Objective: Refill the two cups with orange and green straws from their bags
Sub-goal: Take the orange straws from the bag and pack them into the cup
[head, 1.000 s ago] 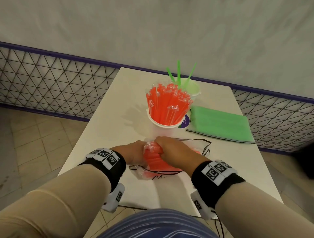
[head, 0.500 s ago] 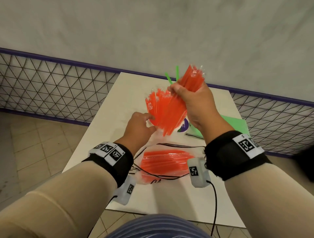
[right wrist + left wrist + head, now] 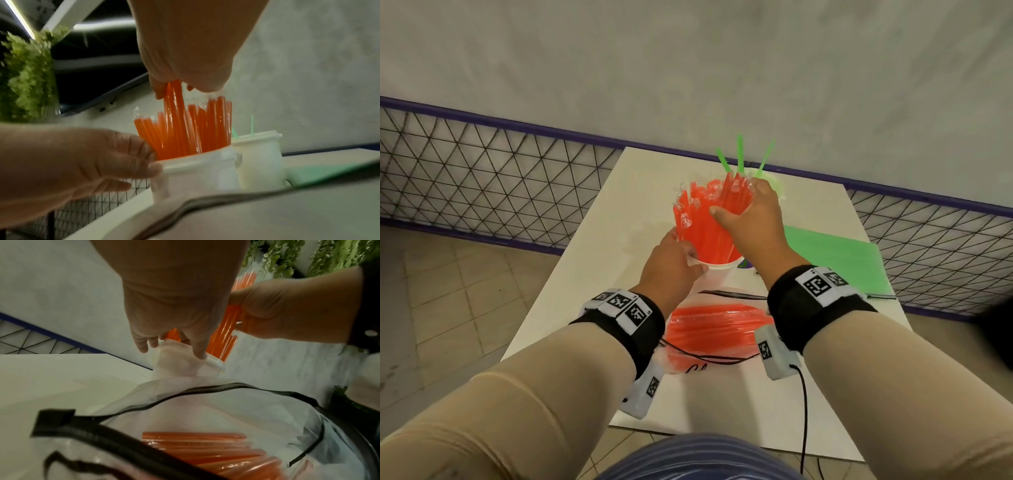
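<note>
Orange straws (image 3: 705,226): light, slippery in wrappers; standing in white cup (image 3: 717,272) at desk centre.
Right hand (image 3: 748,219): clamped round a bunch, mid-length.
Left hand (image 3: 674,263): gripping cup rim, 9 o'clock side.
Orange bag (image 3: 715,330): 6 o'clock of cup.

White table (image 3: 592,274) standing against mesh fence (image 3: 482,178). Sitting on it: white cup (image 3: 717,274) packed with orange straws (image 3: 705,226), upright; second cup (image 3: 260,155) just behind, touching it, holding few green straws (image 3: 739,154). Green bag (image 3: 835,263) lying flat at right. Clear bag (image 3: 709,337) of orange straws lying near front edge, mouth gaping open.
</note>
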{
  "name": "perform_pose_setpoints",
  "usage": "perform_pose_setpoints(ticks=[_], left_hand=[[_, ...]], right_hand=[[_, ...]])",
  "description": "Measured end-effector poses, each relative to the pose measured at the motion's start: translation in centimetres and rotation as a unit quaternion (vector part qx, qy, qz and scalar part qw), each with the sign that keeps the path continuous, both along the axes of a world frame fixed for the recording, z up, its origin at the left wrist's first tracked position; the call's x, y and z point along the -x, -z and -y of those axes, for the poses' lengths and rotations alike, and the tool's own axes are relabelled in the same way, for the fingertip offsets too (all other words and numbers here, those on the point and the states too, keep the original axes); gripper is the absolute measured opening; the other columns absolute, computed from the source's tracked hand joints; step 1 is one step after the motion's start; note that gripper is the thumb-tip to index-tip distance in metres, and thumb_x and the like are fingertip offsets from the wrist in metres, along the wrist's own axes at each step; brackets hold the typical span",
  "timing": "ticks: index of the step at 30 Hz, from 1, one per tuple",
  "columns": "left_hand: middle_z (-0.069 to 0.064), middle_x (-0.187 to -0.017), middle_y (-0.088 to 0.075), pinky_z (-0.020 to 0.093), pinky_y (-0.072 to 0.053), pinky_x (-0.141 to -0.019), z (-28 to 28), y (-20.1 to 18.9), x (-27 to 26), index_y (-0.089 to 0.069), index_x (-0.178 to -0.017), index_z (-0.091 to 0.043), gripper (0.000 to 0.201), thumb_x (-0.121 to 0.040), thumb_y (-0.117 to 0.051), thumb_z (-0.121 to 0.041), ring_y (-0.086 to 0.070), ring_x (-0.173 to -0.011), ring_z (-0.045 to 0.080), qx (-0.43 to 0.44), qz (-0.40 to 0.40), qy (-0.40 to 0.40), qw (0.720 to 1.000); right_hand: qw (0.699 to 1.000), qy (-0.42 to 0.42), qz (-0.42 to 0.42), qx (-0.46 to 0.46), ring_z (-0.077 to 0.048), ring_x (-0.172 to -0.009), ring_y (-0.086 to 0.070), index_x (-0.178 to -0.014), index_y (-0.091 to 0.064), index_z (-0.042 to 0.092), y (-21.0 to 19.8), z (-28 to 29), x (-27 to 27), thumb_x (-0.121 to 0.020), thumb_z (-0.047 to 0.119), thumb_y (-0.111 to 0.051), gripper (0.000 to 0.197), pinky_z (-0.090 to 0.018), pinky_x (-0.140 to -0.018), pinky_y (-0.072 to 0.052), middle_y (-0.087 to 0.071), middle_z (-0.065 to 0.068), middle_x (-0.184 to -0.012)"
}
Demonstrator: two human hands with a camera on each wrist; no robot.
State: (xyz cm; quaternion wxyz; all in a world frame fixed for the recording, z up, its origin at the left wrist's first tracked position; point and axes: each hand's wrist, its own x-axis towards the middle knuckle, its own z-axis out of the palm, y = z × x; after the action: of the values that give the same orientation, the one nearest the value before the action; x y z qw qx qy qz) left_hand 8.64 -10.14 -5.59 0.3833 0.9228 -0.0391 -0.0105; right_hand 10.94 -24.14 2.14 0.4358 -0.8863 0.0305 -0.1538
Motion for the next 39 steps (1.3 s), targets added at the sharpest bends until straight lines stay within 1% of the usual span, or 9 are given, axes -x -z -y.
perform_pose_setpoints(ticks=[4,7,10,13,16,25,33,36,39], left_hand=[[0.007,-0.16,-0.021,0.036,-0.034,-0.108,0.0,0.1,-0.2,-0.063,-0.092,-0.023,0.014,-0.085,-0.07,-0.033,-0.034,-0.141,0.027,-0.009,-0.006,0.002,1.0],[0.006,-0.158,-0.025,0.034,-0.036,-0.107,-0.1,0.2,-0.5,-0.065,-0.098,-0.019,0.019,-0.086,-0.069,-0.033,-0.037,-0.138,0.025,-0.018,-0.004,0.01,1.0],[0.005,-0.158,-0.027,0.031,-0.034,-0.108,-0.1,0.4,-0.7,-0.065,-0.105,-0.018,0.025,-0.086,-0.069,-0.032,-0.036,-0.14,0.021,-0.03,-0.002,0.008,1.0],[0.004,-0.156,-0.03,0.029,-0.033,-0.11,-0.1,0.7,-1.0,-0.064,-0.106,-0.019,0.025,-0.085,-0.071,-0.032,-0.036,-0.14,0.018,-0.029,-0.01,0.004,1.0],[0.0,-0.149,-0.04,0.035,-0.04,-0.106,0.0,0.7,-1.0,-0.065,-0.102,-0.02,0.025,-0.083,-0.072,-0.034,-0.049,-0.126,0.02,-0.023,-0.01,0.003,1.0],[0.007,-0.138,-0.049,0.037,-0.045,-0.099,0.2,0.9,-1.1,-0.061,-0.1,-0.022,0.023,-0.081,-0.072,-0.03,-0.056,-0.115,0.021,-0.015,-0.006,0.013,1.0],[0.004,-0.153,-0.036,0.033,-0.042,-0.101,0.0,-0.1,-0.7,-0.063,-0.091,-0.023,0.017,-0.082,-0.073,-0.034,-0.05,-0.127,0.026,-0.027,-0.005,-0.004,1.0],[0.006,-0.154,-0.034,0.033,-0.04,-0.102,-0.1,-0.2,-0.6,-0.064,-0.094,-0.022,0.018,-0.082,-0.073,-0.033,-0.048,-0.129,0.026,-0.021,-0.008,0.004,1.0],[0.008,-0.152,-0.032,0.028,-0.033,-0.106,-0.6,0.5,-0.1,-0.065,-0.101,-0.022,0.023,-0.081,-0.075,-0.026,-0.041,-0.134,0.026,0.022,0.043,0.004,0.999]], right_hand=[[0.996,-0.001,0.023,0.085,-0.021,-0.128,-0.042,-0.139,-0.041,0.015,0.8,0.1,0.5,-0.071,0.042,-0.082,0.084,-0.038,-0.11,-0.036,-0.046,-0.005,-0.135],[0.986,-0.005,0.144,0.085,-0.024,-0.136,-0.034,-0.148,-0.026,0.016,-0.3,-0.4,0.6,-0.069,0.04,-0.083,0.1,-0.041,-0.114,-0.03,-0.036,-0.007,-0.145],[0.933,-0.057,0.251,0.253,-0.031,-0.142,-0.028,-0.149,-0.03,0.017,-2.7,-1.3,0.3,-0.083,0.033,-0.069,0.078,-0.047,-0.115,-0.024,-0.033,-0.011,-0.152],[0.892,-0.159,0.154,0.393,-0.031,-0.145,-0.022,-0.148,-0.035,0.018,-3.7,-1.9,-0.8,-0.099,0.028,-0.045,0.051,-0.049,-0.115,-0.023,-0.031,-0.008,-0.156],[0.854,-0.207,0.03,0.476,-0.027,-0.149,-0.012,-0.151,-0.025,0.011,-1.7,-1.8,-1.4,-0.104,0.031,-0.03,0.052,-0.045,-0.118,-0.019,-0.017,-0.007,-0.161],[0.874,-0.199,-0.039,0.443,-0.02,-0.15,0.003,-0.154,0.007,0.017,1.8,-1.3,-0.2,-0.101,0.054,-0.022,0.071,-0.039,-0.122,-0.002,0.007,-0.006,-0.163],[0.87,-0.173,-0.049,0.46,-0.03,-0.146,-0.018,-0.153,-0.011,0.004,1.4,-0.7,-0.7,-0.098,0.01,-0.04,0.062,-0.039,-0.118,-0.02,-0.008,-0.012,-0.162],[0.845,-0.177,-0.05,0.502,-0.031,-0.146,-0.018,-0.153,-0.015,0.003,1.7,-0.8,-0.7,-0.099,0.015,-0.038,0.059,-0.042,-0.119,-0.017,-0.011,-0.014,-0.161],[0.868,-0.151,0.034,0.472,-0.039,-0.142,-0.027,-0.144,-0.038,0.001,1.2,-1.1,0.3,-0.091,0.037,-0.026,0.065,-0.053,-0.115,-0.019,-0.032,-0.021,-0.152]])
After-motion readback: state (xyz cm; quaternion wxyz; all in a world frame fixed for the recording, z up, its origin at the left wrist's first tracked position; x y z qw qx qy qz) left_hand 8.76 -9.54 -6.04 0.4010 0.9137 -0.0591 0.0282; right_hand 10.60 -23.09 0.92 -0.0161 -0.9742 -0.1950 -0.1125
